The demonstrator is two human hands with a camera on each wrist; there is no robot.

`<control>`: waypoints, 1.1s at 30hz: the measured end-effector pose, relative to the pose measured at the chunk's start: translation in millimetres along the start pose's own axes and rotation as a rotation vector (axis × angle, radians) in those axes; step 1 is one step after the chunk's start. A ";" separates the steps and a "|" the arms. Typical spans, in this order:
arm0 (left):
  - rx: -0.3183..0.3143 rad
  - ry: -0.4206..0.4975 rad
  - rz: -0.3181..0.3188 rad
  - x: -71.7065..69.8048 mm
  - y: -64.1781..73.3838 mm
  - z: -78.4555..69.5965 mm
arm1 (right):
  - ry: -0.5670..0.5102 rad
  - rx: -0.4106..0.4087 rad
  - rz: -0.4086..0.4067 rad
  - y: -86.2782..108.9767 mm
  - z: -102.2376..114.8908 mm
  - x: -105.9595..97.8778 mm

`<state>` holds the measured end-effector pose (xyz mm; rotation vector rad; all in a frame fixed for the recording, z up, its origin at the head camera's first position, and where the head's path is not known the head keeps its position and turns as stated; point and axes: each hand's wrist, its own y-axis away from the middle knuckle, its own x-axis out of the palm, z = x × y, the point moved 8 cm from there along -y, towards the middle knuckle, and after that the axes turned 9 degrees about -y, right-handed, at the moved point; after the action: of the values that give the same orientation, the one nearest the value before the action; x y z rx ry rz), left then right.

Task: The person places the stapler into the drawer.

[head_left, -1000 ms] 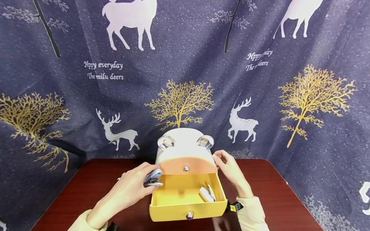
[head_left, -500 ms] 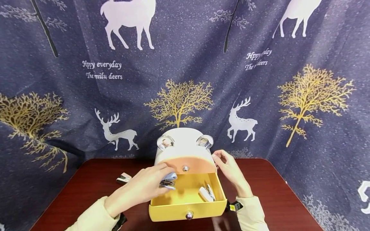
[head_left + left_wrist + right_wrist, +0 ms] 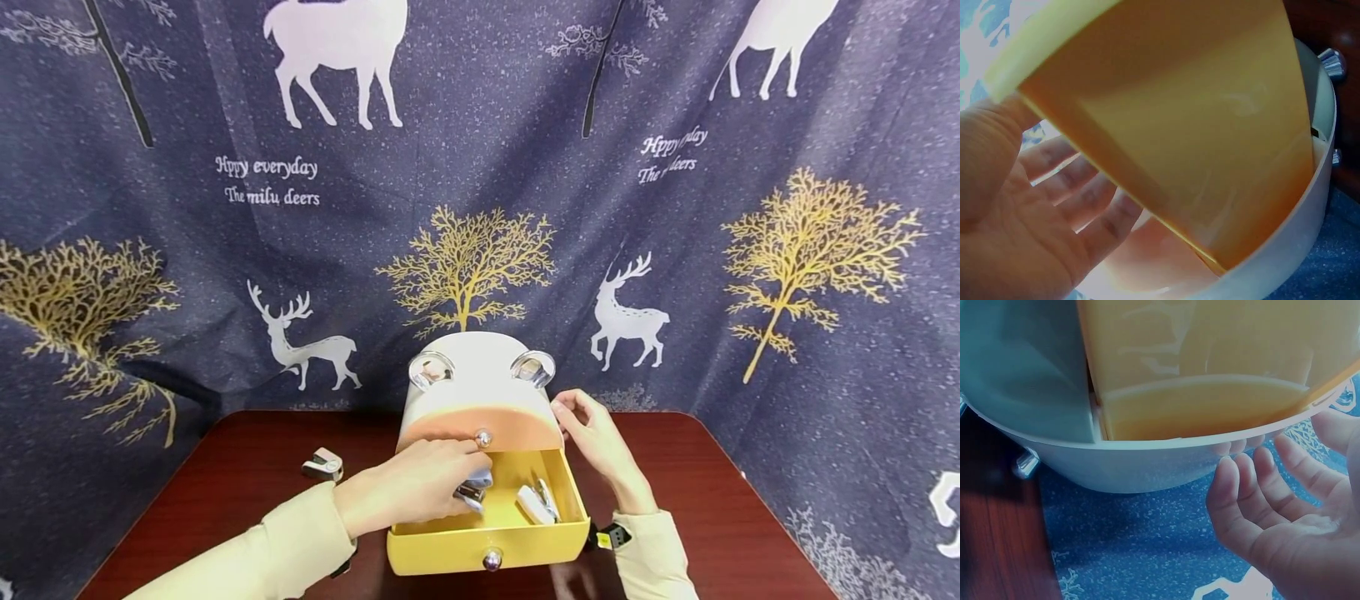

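My left hand [image 3: 420,487] grips a small blue stapler [image 3: 477,480] above the pulled-out yellow drawer [image 3: 442,546]. In the left wrist view the fingers [image 3: 1110,228] reach along the drawer's side, and the stapler is hidden there. A white stapler [image 3: 534,505] lies at the right inside the drawer. The drawer belongs to a white, rounded desktop cabinet [image 3: 480,362] with a closed orange upper drawer [image 3: 450,423]. My right hand [image 3: 600,442] rests its loosely bent fingertips by the cabinet's right side; the right wrist view has them at the white shell [image 3: 1147,469].
Another stapler [image 3: 324,464], pale with black, lies on the dark red table [image 3: 247,467] left of the cabinet. Two shiny round pieces [image 3: 431,370] stick out from the cabinet's top. A dark blue cloth [image 3: 480,167] with deer and trees hangs behind the table.
My left hand has carried the blue stapler rightward, from the drawer's left edge to over its middle. The stapler on the table has come into sight. My right hand stays put.
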<state>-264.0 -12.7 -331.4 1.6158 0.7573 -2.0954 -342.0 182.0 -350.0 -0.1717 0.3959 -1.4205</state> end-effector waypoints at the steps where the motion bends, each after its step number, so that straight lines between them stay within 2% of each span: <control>1: 0.008 -0.004 0.016 1.7 -1.6 -1.9 | -0.004 0.001 0.000 -0.1 0.1 0.1; 4: 0.028 -0.035 0.052 8.7 -6.0 -6.1 | -0.006 0.008 -0.001 -0.3 -0.3 0.1; 8: 0.044 -0.082 0.086 19.1 -11.0 -9.2 | -0.021 -0.007 -0.003 -5.2 -15.8 -3.1; 12: 0.082 -0.115 0.118 23.3 -14.9 -13.9 | -0.033 -0.023 0.006 -4.3 -12.4 -2.3; 15: 0.130 -0.171 0.109 25.8 -17.9 -18.8 | -0.020 -0.015 0.009 -0.7 -1.0 0.0; 22: 0.228 -0.265 0.097 35.2 -21.8 -29.6 | -0.014 0.016 -0.002 0.5 -1.3 -0.7; 28: 0.260 -0.312 0.116 37.3 -24.4 -35.3 | -0.022 -0.001 0.007 -0.1 -3.1 -0.4; 33: 0.283 -0.325 0.095 40.3 -28.1 -37.5 | -0.023 0.006 0.008 0.1 -3.0 0.1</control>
<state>-263.1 33.6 -372.4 1.3561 0.2827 -2.3945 -343.0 182.2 -352.8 -0.1807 0.3730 -1.4103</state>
